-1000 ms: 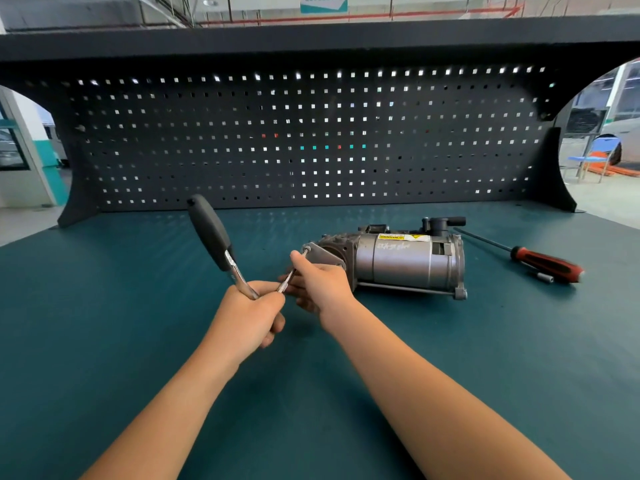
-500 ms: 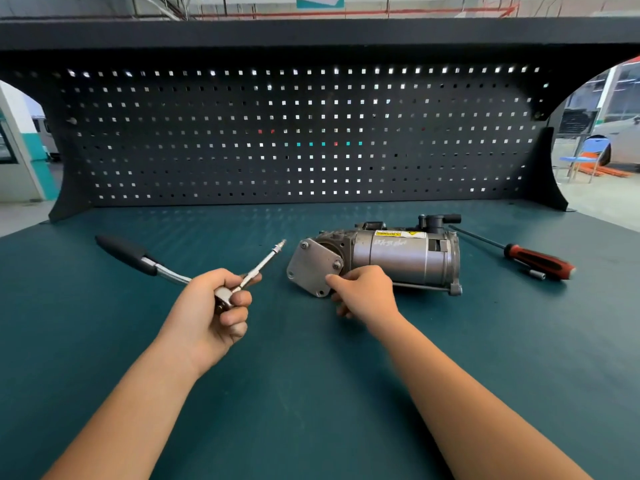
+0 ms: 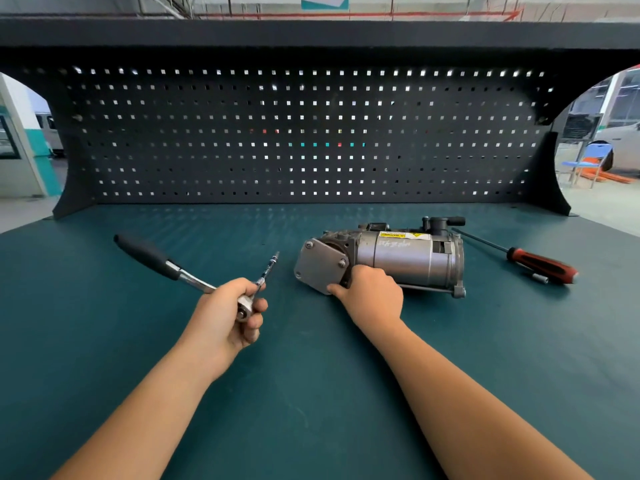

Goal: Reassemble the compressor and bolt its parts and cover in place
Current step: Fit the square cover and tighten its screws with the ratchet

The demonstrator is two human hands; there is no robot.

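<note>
Grey metal cylindrical compressor [image 3: 405, 261], lying on the green bench [image 3: 311, 393] w/ flat cover plate [image 3: 318, 265] at its L end, is looking heavy & rigid, so R hand [image 3: 374, 296] is gripping it beside that plate while L hand [image 3: 228, 313] is clutching black-handled chrome ratchet [image 3: 166, 263] left of it.

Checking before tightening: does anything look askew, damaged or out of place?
Nothing stands out. The cover plate sits flat on the end of the compressor, two bolt heads showing; the right hand hides its lower corner. The left hand holds the ratchet clear, and the screwdriver lies apart.
</note>
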